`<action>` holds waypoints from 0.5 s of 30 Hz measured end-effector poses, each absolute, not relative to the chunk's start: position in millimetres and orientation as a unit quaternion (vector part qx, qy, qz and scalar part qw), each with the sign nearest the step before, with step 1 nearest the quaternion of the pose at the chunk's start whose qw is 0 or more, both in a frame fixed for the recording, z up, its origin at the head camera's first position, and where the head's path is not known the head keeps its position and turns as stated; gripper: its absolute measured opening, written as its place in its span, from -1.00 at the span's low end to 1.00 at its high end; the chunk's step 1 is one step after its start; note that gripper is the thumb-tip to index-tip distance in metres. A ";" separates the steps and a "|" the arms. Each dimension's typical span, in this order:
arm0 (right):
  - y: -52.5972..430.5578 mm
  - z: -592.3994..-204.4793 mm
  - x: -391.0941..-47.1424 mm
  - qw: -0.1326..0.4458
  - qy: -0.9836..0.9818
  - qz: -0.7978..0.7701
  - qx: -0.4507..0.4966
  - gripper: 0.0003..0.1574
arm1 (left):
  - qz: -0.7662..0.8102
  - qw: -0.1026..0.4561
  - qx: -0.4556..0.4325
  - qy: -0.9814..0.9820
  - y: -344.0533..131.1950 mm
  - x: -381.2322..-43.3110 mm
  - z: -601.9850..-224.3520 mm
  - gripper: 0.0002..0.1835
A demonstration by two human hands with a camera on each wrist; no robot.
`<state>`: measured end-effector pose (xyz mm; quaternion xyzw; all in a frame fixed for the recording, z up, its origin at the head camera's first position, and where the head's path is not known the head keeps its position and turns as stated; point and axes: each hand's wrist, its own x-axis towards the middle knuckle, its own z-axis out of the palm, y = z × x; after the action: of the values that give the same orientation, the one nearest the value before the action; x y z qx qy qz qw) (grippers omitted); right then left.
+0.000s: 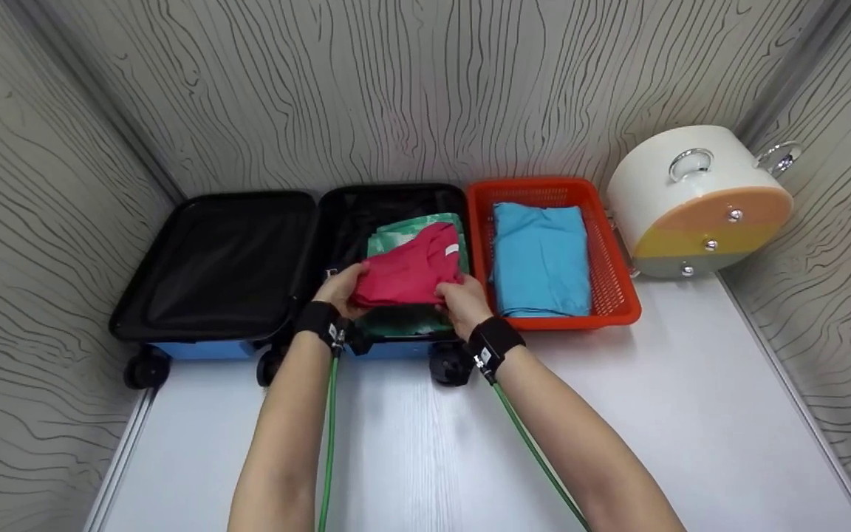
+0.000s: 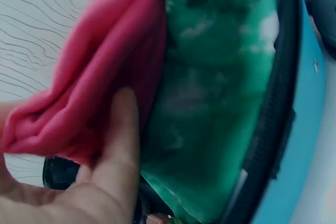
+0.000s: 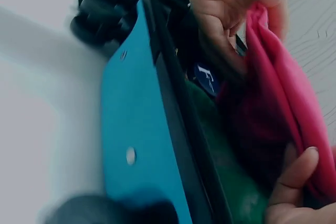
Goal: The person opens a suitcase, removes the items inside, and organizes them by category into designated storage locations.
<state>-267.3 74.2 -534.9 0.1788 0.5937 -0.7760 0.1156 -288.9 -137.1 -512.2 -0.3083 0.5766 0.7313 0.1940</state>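
Both hands hold a folded pink-red garment (image 1: 411, 270) above the right half of an open suitcase (image 1: 396, 347). The left hand (image 1: 342, 290) grips its left edge; in the left wrist view its fingers lie under the folded layers (image 2: 100, 77). At the opposite edge the right hand (image 1: 462, 301) pinches the cloth, thumb on top, as the right wrist view also shows. Beneath lies a green and white patterned cloth (image 1: 396, 235), inside the suitcase and partly covered by the pink garment.
The suitcase's black-lined left half (image 1: 226, 266) lies open beside it, wheels toward the front. To the right, a red plastic basket (image 1: 610, 288) holds a folded light blue cloth (image 1: 541, 258). A round white case with a striped coloured face (image 1: 713, 233) stands at the back right.
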 end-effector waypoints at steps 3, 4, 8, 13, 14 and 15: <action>77.8 -532.6 -265.3 0.131 0.639 -0.744 0.144 -0.23 | 0.688 0.205 -0.304 0.626 -137.2 -287.4 -514.4 -0.34; 79.2 -531.7 -264.9 0.135 0.650 -0.736 0.137 -0.28 | 0.671 0.214 -0.293 0.647 -137.0 -286.9 -514.8 -0.34; 83.6 -527.8 -265.7 0.154 0.659 -0.723 0.137 -0.48 | 0.594 0.236 -0.235 0.732 -135.0 -285.4 -515.4 -0.40; 81.3 -529.2 -266.0 0.143 0.690 -0.697 0.130 -0.37 | 0.562 0.219 -0.189 0.775 -128.4 -283.3 -516.6 -0.35; 80.5 -530.4 -265.2 0.133 0.702 -0.689 0.122 -0.35 | 0.567 0.212 -0.185 0.774 -126.8 -282.9 -516.5 -0.35; 79.7 -531.6 -264.3 0.121 0.713 -0.681 0.112 -0.34 | 0.572 0.206 -0.183 0.773 -125.4 -282.6 -515.9 -0.34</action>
<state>-264.3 79.7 -531.6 0.1123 0.7134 -0.6810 0.1210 -282.6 -125.4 -515.9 -0.1829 0.7728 0.5719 0.2057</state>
